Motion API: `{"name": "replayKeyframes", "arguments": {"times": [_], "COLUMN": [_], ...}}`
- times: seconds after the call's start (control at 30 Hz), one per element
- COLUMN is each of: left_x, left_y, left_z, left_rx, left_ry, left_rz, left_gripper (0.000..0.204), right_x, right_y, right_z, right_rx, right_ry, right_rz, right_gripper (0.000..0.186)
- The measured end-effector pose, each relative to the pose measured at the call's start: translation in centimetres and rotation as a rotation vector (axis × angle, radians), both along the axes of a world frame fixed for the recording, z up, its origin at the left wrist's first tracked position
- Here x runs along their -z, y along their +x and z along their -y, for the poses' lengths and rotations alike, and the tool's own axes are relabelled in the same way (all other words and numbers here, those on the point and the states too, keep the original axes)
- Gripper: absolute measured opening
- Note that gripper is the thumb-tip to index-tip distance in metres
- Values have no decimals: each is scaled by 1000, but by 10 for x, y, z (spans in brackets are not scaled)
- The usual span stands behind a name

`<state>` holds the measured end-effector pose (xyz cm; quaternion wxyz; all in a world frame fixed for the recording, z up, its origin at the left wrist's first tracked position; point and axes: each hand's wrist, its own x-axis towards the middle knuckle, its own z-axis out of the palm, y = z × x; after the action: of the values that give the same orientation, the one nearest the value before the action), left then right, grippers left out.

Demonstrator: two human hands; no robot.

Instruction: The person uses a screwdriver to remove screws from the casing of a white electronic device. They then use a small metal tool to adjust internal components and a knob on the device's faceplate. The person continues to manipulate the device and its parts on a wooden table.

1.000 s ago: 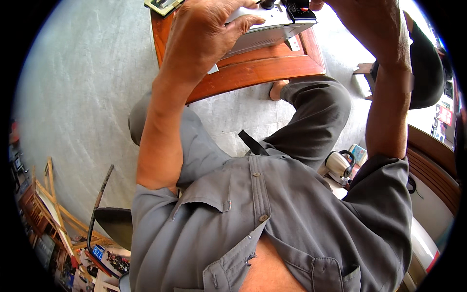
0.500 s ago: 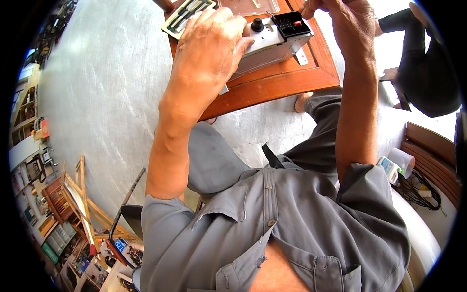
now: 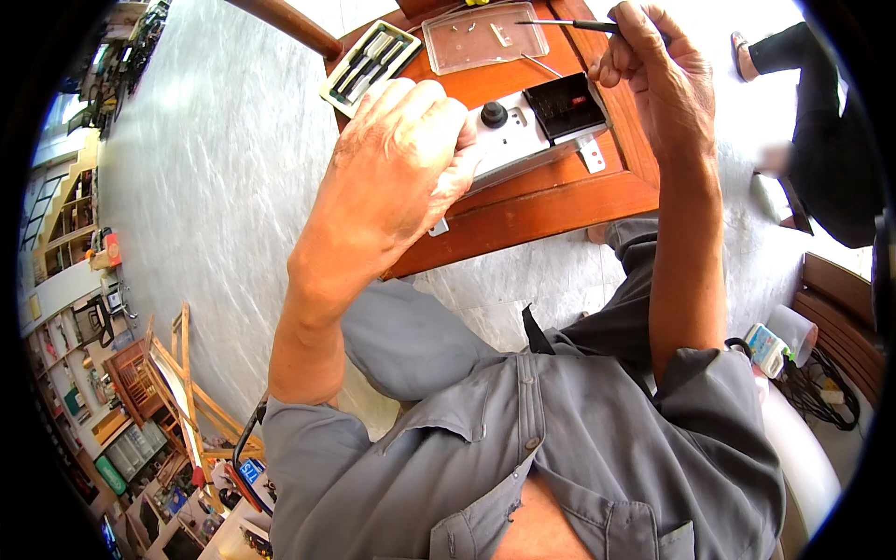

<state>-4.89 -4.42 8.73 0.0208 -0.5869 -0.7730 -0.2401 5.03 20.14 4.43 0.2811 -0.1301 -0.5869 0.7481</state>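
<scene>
On the wooden table (image 3: 616, 177) sits a white metal box (image 3: 509, 149) with a black knob (image 3: 493, 115) and a black panel (image 3: 563, 105) bearing a red part. My left hand (image 3: 392, 173) is curled over the box's left end, gripping it; its fingertips are partly hidden. My right hand (image 3: 663, 84), raised above the box's right end, holds a thin black screwdriver (image 3: 579, 25) pointing left over a clear plastic tray (image 3: 448, 56) of small pieces. An open screwdriver case (image 3: 367, 65) lies behind my left hand.
A person's black-clad leg (image 3: 803, 56) and sandalled foot show at the right. Cluttered shelves (image 3: 70, 373) and leaning wooden frames (image 3: 182, 373) line the left. Cables (image 3: 831, 383), a clear cylinder (image 3: 793, 331) and brown slatted wood (image 3: 845, 327) are at the lower right.
The view has shifted, bringing more of the table top, tray and case into sight. My right hand now shows the screwdriver held level, its tip leftward. My left hand stays on the box.
</scene>
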Motion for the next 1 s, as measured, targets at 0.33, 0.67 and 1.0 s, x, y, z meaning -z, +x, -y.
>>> {"name": "replayKeyframes", "arguments": {"times": [0.33,0.67,1.0], "left_x": [-3,-10,-11], "left_y": [-15,-10,-3], "left_z": [9,8,0], "left_rx": [16,-12,20], "left_ry": [-29,-87,-66], "left_rz": [311,296,87], "left_gripper": [14,21,20], "right_x": [10,9,5], "right_y": [-5,-4,-7], "right_z": [-3,-3,-8], "right_rx": [-46,-56,-119], "right_ry": [-164,-158,-47], "right_rz": [-39,-33,-19], "right_gripper": [20,18,22]}}
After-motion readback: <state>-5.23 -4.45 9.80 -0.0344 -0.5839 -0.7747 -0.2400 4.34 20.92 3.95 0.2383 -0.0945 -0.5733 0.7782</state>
